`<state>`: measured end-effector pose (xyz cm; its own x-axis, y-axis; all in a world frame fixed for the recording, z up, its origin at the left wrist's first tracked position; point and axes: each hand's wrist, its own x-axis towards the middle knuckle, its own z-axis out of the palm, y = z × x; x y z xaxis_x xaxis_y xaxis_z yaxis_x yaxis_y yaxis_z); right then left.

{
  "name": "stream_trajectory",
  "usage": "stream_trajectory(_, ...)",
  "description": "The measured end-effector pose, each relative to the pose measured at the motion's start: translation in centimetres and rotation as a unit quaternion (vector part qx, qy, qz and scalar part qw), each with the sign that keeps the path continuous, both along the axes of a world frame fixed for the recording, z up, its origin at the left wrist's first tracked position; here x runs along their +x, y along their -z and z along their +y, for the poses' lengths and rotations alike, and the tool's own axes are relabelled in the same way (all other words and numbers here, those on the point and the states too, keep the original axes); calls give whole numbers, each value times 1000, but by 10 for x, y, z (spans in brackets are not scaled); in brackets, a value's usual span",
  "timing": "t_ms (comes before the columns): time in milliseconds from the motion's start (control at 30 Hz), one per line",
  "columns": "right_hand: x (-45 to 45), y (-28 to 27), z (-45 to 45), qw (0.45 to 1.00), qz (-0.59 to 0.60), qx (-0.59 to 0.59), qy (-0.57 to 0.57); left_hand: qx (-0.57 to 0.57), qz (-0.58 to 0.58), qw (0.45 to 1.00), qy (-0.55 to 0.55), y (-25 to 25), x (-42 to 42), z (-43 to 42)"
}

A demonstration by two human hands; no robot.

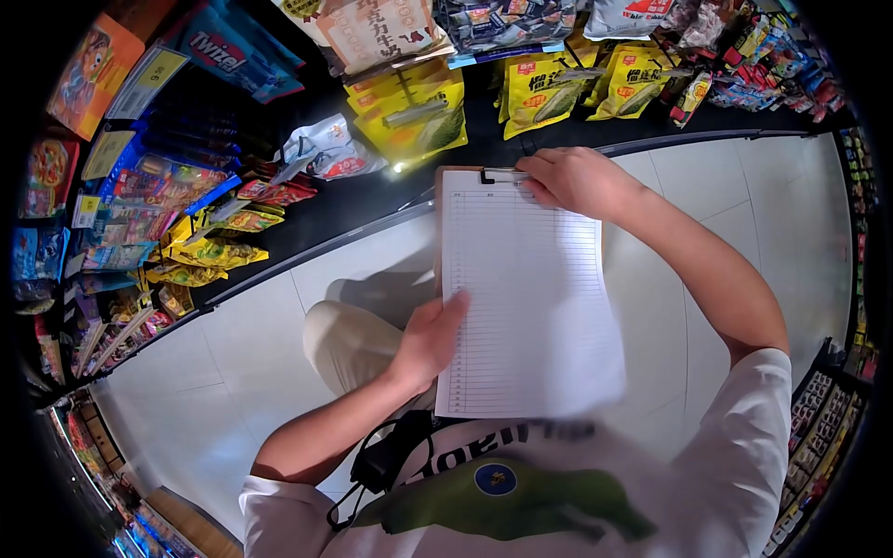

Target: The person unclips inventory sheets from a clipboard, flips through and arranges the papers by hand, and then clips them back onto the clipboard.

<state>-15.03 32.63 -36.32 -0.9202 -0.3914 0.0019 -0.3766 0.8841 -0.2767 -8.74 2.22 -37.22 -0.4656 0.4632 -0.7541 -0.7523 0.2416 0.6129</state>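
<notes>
A clipboard (440, 223) with a lined, mostly blank paper form (530, 307) lies in front of my body. My left hand (433, 337) grips its left edge, thumb on top of the paper and fingers hidden underneath. At the top edge, my right hand (577, 181) has its fingers curled over the black metal clip (493, 175). The sheet's lower right corner bends away from the board. What the right fingertips press against is partly hidden.
Black shelving (391, 191) curves across the front, holding yellow snack bags (414, 112), a white-and-blue bag (330, 149) and blue Twizzlers-like packs (233, 51). Price tags (149, 82) line the left. A black strapped item (391, 456) hangs by my waist. Pale floor tiles (242, 353) lie below.
</notes>
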Motion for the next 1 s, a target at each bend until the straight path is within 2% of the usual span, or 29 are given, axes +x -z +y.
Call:
stream_trajectory(300,2,5,-3,1000,10,4,2,19,9,1000,-14,3,0,0)
stream_trajectory(867,3,15,0,999,38,24,-2,-71,60,994,56,-2,-7,4)
stream_trajectory(1000,3,17,1,999,30,39,-1,-54,44,997,33,3,-5,4)
